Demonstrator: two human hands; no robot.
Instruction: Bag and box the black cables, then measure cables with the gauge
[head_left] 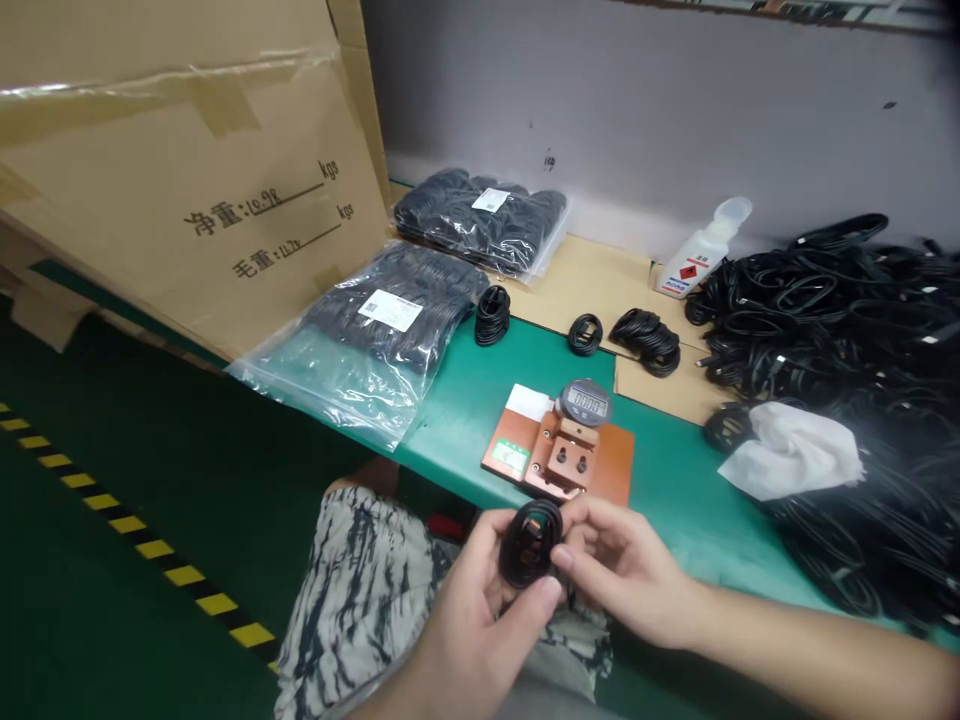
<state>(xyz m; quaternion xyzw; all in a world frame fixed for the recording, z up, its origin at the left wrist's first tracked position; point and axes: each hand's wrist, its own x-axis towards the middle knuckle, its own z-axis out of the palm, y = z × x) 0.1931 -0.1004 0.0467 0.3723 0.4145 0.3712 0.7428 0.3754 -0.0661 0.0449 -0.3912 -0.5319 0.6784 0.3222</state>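
Note:
A small coil of black cable (517, 558) is held up between my two hands, over my lap at the bench's front edge. My left hand (480, 620) is closed around its left and lower side, thumb across the bottom. From the right, my right hand (622, 565) pinches the coil's edge between thumb and fingers. Something orange shows in the coil's middle, too small to make out. Just beyond the hands lies a copper-coloured measuring fixture (574, 460) with a round digital gauge (586, 402) on top.
Bags of coiled cables (480, 215) (390, 310) lie at the back left beside a large cardboard box (285, 130). Small cable coils (493, 316) (585, 334) (646, 340) sit mid-bench. At right are a big cable pile (847, 300), a white cloth (795, 450) and a white bottle (697, 255).

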